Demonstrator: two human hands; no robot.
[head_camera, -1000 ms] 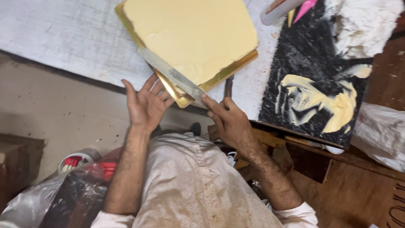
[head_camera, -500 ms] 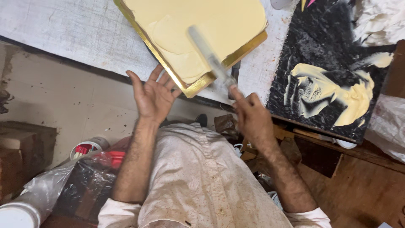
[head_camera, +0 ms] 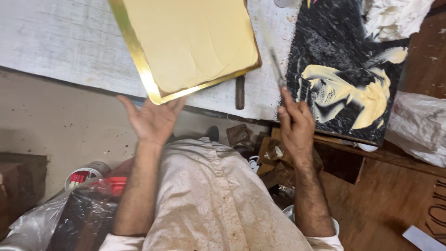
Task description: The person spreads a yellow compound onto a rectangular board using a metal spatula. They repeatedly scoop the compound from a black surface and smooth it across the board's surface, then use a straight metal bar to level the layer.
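Observation:
A gold-rimmed board (head_camera: 139,69) coated with smooth pale yellow paste (head_camera: 190,42) lies on the grey worktable (head_camera: 55,42), its corner hanging over the near edge. My left hand (head_camera: 151,121) is spread open, palm up, under that corner and touching it. My right hand (head_camera: 295,125) is shut on a long flat metal blade (head_camera: 275,65), which points up and away over the table, between the gold board and a black slab (head_camera: 334,60) smeared with yellow paste (head_camera: 357,93).
A brown-handled tool (head_camera: 239,92) lies at the table edge. White crumpled plastic (head_camera: 399,18) sits at the top right, more plastic (head_camera: 418,130) lower right. A round tub (head_camera: 83,176), black bag (head_camera: 79,218) and wooden scraps (head_camera: 260,153) crowd the floor by my legs.
My right hand has drawn the blade off the yellow-coated board and over to the right, beside the black slab. My left hand has stayed under the board's corner.

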